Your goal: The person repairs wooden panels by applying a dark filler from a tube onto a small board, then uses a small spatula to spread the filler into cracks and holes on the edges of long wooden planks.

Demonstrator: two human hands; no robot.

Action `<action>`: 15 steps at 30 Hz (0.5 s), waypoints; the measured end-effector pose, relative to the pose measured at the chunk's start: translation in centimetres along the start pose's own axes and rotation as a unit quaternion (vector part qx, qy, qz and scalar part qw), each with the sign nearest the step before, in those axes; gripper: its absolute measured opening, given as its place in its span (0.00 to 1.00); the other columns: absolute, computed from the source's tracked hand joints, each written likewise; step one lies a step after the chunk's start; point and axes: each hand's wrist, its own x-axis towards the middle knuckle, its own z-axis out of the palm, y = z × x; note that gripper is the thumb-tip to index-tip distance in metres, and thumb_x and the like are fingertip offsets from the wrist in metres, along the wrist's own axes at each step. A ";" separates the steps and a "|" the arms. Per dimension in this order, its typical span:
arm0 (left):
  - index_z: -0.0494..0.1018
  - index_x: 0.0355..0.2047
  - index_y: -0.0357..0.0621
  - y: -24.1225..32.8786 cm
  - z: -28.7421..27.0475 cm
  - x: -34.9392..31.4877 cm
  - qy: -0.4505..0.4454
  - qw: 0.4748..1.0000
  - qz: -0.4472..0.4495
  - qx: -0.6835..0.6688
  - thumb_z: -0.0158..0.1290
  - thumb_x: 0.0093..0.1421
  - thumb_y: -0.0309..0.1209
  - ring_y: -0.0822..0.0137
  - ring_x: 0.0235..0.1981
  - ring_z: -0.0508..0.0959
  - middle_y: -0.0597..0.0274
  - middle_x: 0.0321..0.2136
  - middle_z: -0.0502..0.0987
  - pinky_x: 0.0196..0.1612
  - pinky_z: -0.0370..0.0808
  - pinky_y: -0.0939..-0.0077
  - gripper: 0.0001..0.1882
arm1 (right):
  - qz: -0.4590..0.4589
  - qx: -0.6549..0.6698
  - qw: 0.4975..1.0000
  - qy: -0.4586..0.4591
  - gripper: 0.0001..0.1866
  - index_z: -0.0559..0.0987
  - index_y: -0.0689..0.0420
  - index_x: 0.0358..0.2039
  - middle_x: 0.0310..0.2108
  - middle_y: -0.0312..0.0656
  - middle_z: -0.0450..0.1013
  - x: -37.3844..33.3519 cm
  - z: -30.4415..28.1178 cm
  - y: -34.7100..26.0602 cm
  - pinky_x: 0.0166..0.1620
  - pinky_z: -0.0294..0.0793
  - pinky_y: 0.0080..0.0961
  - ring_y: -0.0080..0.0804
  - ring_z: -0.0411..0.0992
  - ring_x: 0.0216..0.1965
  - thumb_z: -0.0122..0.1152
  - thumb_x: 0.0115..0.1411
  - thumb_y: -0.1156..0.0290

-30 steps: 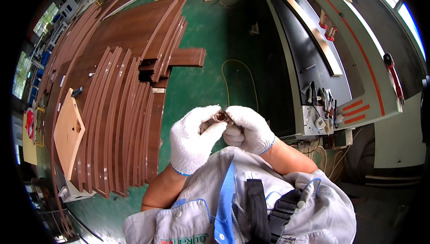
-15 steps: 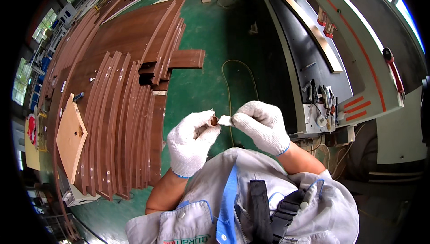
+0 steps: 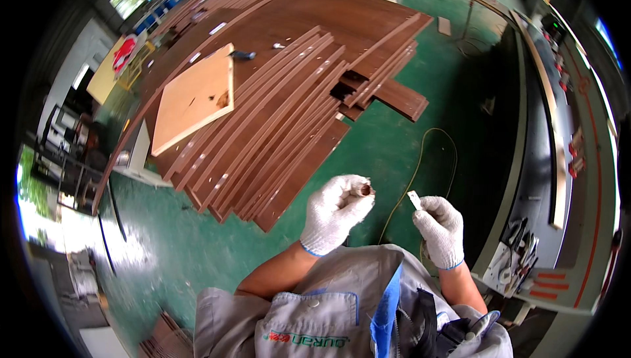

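small brown piece [image 3: 365, 190] sits pinched at the fingertips of the gloved left hand [image 3: 335, 213]; the right hand [image 3: 439, 226] pinches a pale flat tab [image 3: 414, 199] just beside it, slightly apart, tab tilted toward the left hand, above the green floor [image 3: 394, 141] and stacked brown boards [image 3: 282, 115].

A single head-worn fisheye view looks steeply down over the person's chest, close to the two gloved hands, left hand [image 3: 335, 216] and right hand [image 3: 440, 230], at lower centre of the frame. Beyond them the green floor [image 3: 394, 141] fills the middle. Curved brown boards [image 3: 276, 115] spread across the upper left, and a long machine bed [image 3: 559, 128] bends along the right rim.
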 end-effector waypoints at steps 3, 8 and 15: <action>0.77 0.51 0.35 0.8 -1.7 -1.6 0.092 0.995 0.024 0.038 0.59 0.66 0.17 0.78 0.31 0.77 0.60 0.37 0.82 0.28 0.71 0.86 0.14 | 0.022 0.032 0.998 -0.057 0.10 0.84 0.64 0.47 0.33 0.29 0.78 1.2 0.4 0.7 0.36 0.71 0.16 0.15 0.71 0.31 0.68 0.67 0.74; 0.76 0.52 0.35 4.6 -6.6 -4.0 0.208 0.958 0.117 0.159 0.58 0.66 0.19 0.78 0.26 0.76 0.56 0.37 0.83 0.23 0.70 0.86 0.14 | 0.028 0.008 0.987 -0.160 0.15 0.84 0.64 0.52 0.34 0.32 0.80 3.7 3.0 1.5 0.37 0.73 0.18 0.16 0.72 0.32 0.67 0.69 0.71; 0.78 0.51 0.37 16.4 -29.0 4.0 0.340 0.721 0.324 0.510 0.62 0.66 0.25 0.75 0.34 0.80 0.60 0.38 0.83 0.38 0.78 0.79 0.14 | -0.153 -0.123 0.960 -0.198 0.16 0.81 0.67 0.54 0.42 0.46 0.80 10.9 14.1 -1.5 0.49 0.78 0.27 0.28 0.77 0.43 0.65 0.70 0.71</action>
